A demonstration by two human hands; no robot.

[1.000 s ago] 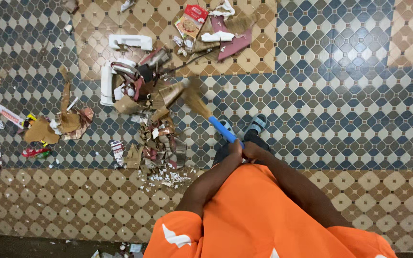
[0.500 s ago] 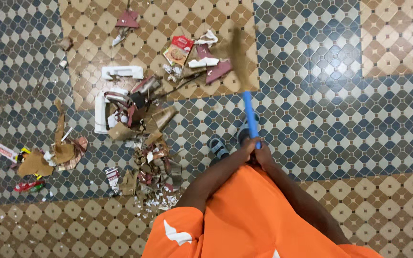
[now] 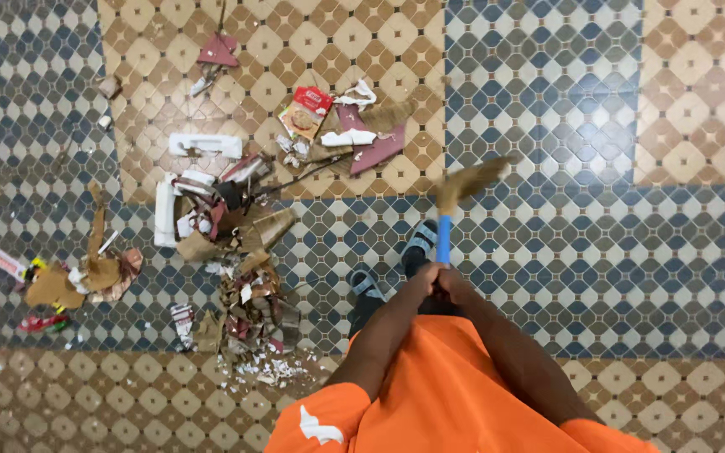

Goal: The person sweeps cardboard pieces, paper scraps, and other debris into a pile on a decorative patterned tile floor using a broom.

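1. Head view: person in an orange shirt [image 3: 455, 394] stands on the patterned tile floor [image 3: 631, 277], both arms stretched forward and down.
2. Left hand [image 3: 428, 279] and right hand [image 3: 455, 283] sit touching each other, both clenched round the blue handle of a broom [image 3: 445, 228].
3. Handle points away from the body; straw head [image 3: 472, 180] blurred, out over the blue tiles to the person's right.
4. Blue sandals [image 3: 419, 241] just under the handle.
5. Litter pile [image 3: 245, 252] of torn cardboard, paper scraps and white foam pieces lies to the left, well apart from the straw head.
6. Red snack packet [image 3: 305, 111] further up on the brown tiles.
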